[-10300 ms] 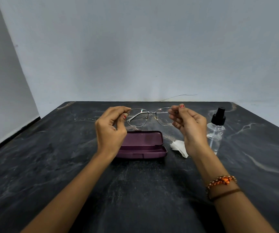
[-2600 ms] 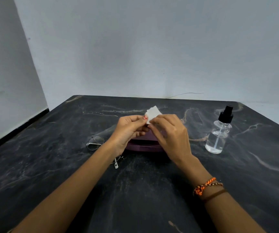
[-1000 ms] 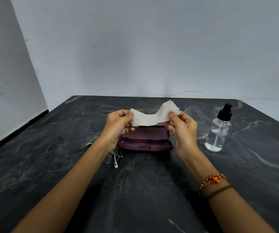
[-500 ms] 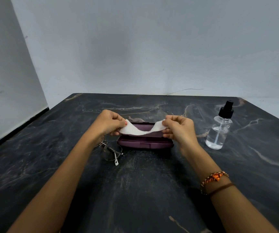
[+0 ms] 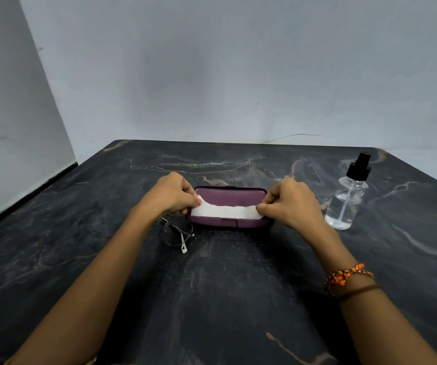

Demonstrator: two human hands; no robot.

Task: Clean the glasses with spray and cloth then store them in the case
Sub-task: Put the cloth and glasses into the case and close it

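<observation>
A white cloth (image 5: 225,211) is stretched flat between my hands, low over the front of the purple glasses case (image 5: 230,196). My left hand (image 5: 171,194) pinches its left end and my right hand (image 5: 292,202) pinches its right end. The case lies on the dark marble table (image 5: 225,280); I cannot tell whether it is open. The thin-framed glasses (image 5: 178,233) lie on the table just left of the case, partly hidden under my left wrist. A clear spray bottle (image 5: 347,200) with a black pump stands upright to the right of my right hand.
Grey walls close off the table at the back and on the left. A thin wire (image 5: 291,137) runs along the back edge.
Both hands have lowered the stretched cloth from chest height down onto the front of the case. Glasses and bottle have stayed where they were.
</observation>
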